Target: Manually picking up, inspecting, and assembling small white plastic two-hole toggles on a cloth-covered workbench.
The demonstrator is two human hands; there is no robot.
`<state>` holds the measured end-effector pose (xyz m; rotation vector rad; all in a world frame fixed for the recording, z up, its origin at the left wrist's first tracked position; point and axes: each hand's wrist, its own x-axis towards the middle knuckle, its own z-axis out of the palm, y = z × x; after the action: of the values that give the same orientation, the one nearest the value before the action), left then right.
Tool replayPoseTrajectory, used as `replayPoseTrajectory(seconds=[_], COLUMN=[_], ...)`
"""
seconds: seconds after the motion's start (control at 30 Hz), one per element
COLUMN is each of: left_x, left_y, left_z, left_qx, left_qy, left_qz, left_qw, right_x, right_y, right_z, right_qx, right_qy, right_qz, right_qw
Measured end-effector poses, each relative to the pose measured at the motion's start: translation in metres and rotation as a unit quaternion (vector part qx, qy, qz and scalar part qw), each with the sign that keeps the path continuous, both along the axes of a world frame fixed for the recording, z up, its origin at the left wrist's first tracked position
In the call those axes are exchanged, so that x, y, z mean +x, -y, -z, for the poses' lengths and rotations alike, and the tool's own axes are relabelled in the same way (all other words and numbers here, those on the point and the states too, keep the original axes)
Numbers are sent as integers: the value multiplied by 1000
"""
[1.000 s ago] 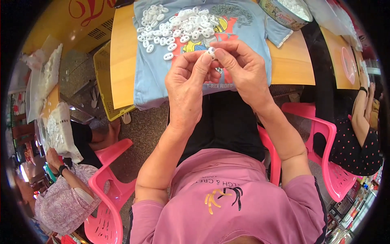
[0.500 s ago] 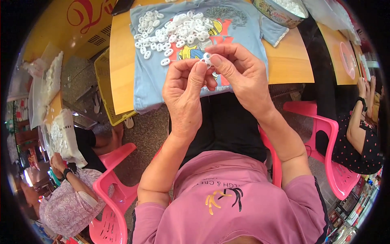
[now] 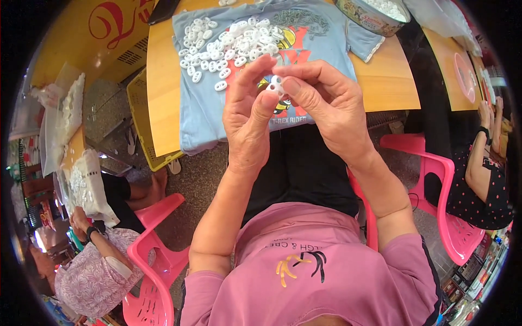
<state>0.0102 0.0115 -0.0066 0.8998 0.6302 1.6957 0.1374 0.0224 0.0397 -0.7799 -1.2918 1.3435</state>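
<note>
Between my hands is a small white plastic piece (image 3: 276,85) with dark round holes. My right hand (image 3: 331,106) pinches it between thumb and forefinger. My left hand (image 3: 248,108) is beside it, thumb and fingers curved and spread apart; its thumb tip lies close to the piece's lower edge, and whether they touch I cannot tell. Beyond my hands, a heap of white oval pieces (image 3: 253,41), each with two holes, lies on a blue printed T-shirt (image 3: 201,117). A loose pile of thin grey-green bits (image 3: 302,20) sits farther back on the cloth.
Under the shirt is a wooden table (image 3: 383,81). An oval tin (image 3: 375,19) of white pieces stands at its back right. A yellow crate (image 3: 144,119) is at the left. Pink chairs (image 3: 157,261) and other people are on both sides.
My left fingers have lifted and spread away from the white piece. My right hand still pinches it, in nearly the same place.
</note>
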Motion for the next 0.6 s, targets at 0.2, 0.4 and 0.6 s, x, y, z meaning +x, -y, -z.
replayPoseTrajectory(seconds=[0.2, 0.4, 0.6], left_x=[-3, -2, -3], left_y=[3, 4, 5], left_z=[2, 4, 4], left_qx=[56, 74, 72], left_qy=[-86, -70, -76], left_qz=[78, 85, 75], left_qw=[992, 991, 992], right_x=[7, 5, -7], right_y=[0, 6, 14], right_z=[4, -1, 6], right_qx=[-9, -1, 15], right_qy=[4, -14, -38], right_qz=[-54, -57, -16], right_qw=[998, 998, 999])
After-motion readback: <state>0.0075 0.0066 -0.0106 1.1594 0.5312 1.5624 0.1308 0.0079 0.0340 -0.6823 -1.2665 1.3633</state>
